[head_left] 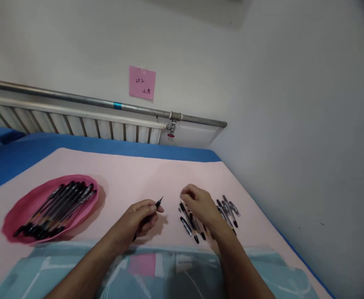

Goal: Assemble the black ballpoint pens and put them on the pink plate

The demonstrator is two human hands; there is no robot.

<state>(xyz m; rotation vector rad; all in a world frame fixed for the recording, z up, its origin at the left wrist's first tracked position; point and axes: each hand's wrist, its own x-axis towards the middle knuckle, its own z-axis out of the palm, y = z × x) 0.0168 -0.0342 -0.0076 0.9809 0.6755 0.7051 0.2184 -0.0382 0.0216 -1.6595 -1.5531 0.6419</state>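
Note:
My left hand (pixel 138 216) is closed around a black pen (pixel 159 202), its bare pointed tip directed up and to the right. The rest of that pen is mostly hidden by my fingers. To its right, my right hand (pixel 200 203) hovers over the table with thumb and fingers pinched together; whatever sits in the pinch is too small to make out. Below and partly behind this hand lie loose pens and pen parts, among them a clear cap with a black end (pixel 186 226). More pens and clear caps (pixel 227 209) lie to the right of my wrist.
On the left, a pink oval basket (pixel 10 216) holds several capped black pens (pixel 60 205). A pink sheet (pixel 129 172) covers the blue-edged table. Light blue patterned cloth (pixel 76 257) lies along the near edge. A radiator (pixel 101 128), a pipe and walls stand behind and to the right.

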